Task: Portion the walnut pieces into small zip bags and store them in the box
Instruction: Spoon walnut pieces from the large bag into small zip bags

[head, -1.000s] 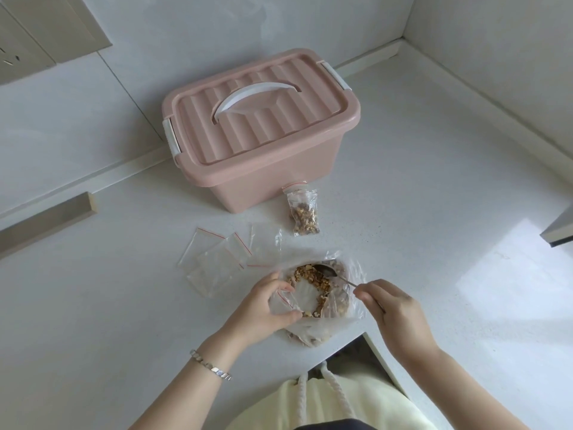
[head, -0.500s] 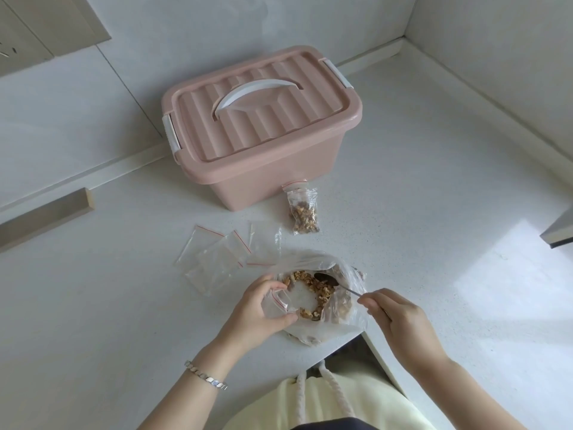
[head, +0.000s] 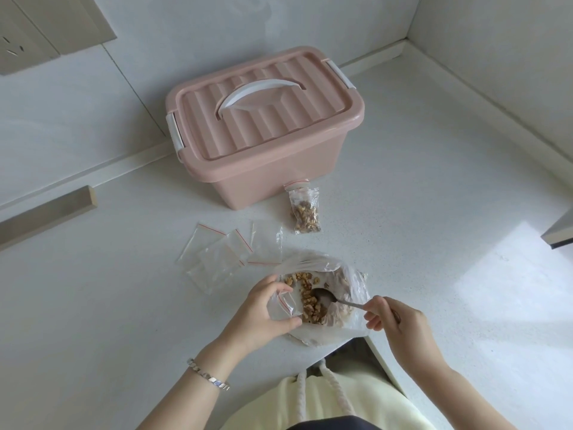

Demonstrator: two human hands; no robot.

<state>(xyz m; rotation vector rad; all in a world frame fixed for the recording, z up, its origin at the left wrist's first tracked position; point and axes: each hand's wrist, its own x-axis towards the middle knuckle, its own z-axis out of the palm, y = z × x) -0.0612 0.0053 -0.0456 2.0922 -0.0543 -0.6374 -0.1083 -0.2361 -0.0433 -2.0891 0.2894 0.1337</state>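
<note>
Head view: one filled zip bag (head: 305,212) is leaned against the shut pink storage box (head: 263,169), apparently unstored. In front of it, a second zip bag (head: 286,307) is gripped by the left hand (head: 260,318) and a spoon (head: 325,295) pinched by the right hand (head: 400,324) over the walnut pieces (head: 310,304); empty bags (head: 221,259) await filling.

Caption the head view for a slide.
Left hand holds small clear zip bag; right hand dips metal spoon into walnut pieces.
</note>
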